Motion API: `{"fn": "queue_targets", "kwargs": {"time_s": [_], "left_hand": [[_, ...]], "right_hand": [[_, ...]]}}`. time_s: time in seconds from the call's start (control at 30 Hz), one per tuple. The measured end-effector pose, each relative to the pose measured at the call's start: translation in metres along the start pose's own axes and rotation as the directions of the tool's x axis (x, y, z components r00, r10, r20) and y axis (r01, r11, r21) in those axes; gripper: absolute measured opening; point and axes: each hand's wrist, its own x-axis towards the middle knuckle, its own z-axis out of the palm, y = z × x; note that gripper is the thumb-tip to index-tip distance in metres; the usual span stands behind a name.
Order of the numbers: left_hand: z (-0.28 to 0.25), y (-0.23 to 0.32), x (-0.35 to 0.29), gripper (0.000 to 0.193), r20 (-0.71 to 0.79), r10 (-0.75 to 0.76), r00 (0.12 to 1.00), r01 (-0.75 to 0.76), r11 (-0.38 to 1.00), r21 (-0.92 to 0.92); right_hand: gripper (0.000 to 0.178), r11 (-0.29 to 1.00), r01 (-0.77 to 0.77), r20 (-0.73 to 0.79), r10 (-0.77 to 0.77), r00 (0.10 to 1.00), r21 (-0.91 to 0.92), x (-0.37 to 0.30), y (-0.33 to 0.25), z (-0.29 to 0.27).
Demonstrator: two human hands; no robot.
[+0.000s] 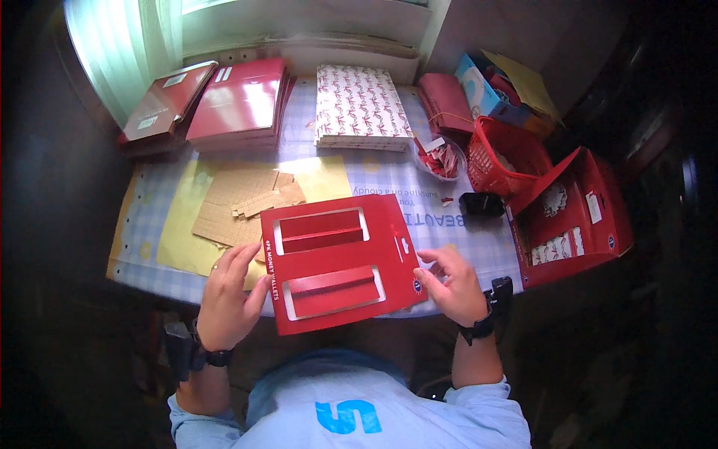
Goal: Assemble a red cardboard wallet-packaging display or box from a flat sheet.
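A flat red cardboard packaging box [329, 259] with two cut-out windows and a hang hole lies slightly turned between my hands, over the table's near edge. Folded red flaps show inside its white-edged windows. My left hand [233, 295] holds its left edge, thumb and fingertips against the side. At the opposite edge, near the hang hole, my right hand [453, 284] grips it between thumb and bent fingers. The box covers part of the tabletop and the lower part of a stack of tan adhesive-pad sheets [233, 193].
Along the back stand stacks of red boxes [239, 97], patterned white-and-red pieces [359, 105] and banded red pieces [446, 105]. To the right are a tub of scraps [440, 159], a red basket [499, 178], a black object [482, 204] and an open red box [594, 243].
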Motion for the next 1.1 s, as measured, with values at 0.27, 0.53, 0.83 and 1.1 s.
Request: {"fn": "queue_targets", "kwargs": {"time_s": [0.27, 0.53, 0.83, 1.1], "left_hand": [[0.028, -0.001, 0.046, 0.058, 0.206, 0.388, 0.898, -0.407, 0.912, 0.055], [0.041, -0.010, 0.048, 0.069, 0.242, 0.401, 0.884, -0.434, 0.895, 0.103], [0.042, -0.017, 0.045, 0.079, 0.191, 0.435, 0.880, -0.447, 0.894, 0.023], [0.042, -0.016, 0.049, 0.083, 0.229, 0.441, 0.868, -0.450, 0.893, -0.015]], "right_hand": [[0.023, 0.990, 0.113, 0.091, -0.106, 0.990, -0.078, 0.052, -0.014, 0.007], [0.025, 0.953, 0.079, 0.038, -0.071, 0.997, -0.293, 0.079, -0.005, 0.032], [0.030, 0.978, -0.164, 0.165, 0.184, 0.969, -0.126, 0.082, 0.002, 0.023], [0.068, 0.715, -0.376, 0.394, 0.151, 0.906, 0.589, 0.078, 0.000, 0.024]]}}
